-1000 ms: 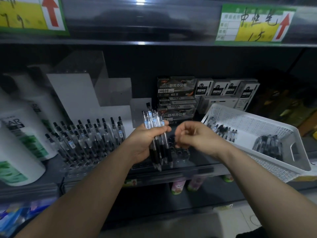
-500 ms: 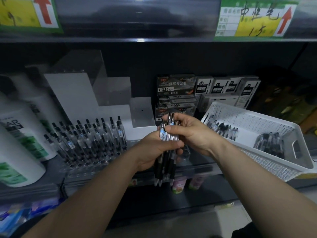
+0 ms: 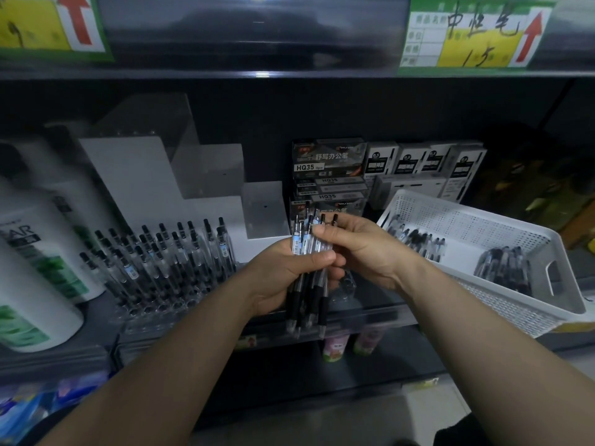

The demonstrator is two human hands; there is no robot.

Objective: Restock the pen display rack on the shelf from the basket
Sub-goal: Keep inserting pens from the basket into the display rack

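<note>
Upright, the pen bundle [image 3: 313,297] sits clenched in left fingers [image 3: 317,259], right fingers [image 3: 325,234] pinching its tops.

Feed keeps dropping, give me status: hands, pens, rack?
Left hand grips pen bundle, tips down. Right hand pinches bundle's top. Rack filled on its left side; more pens in basket. Nothing seen between hands and rack.

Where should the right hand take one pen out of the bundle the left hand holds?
Probably at its clicker end, from above and the right: the pens stand roughly upright, tops clear above the left hand, whose fingers wrap their middles; tips point down.
</note>
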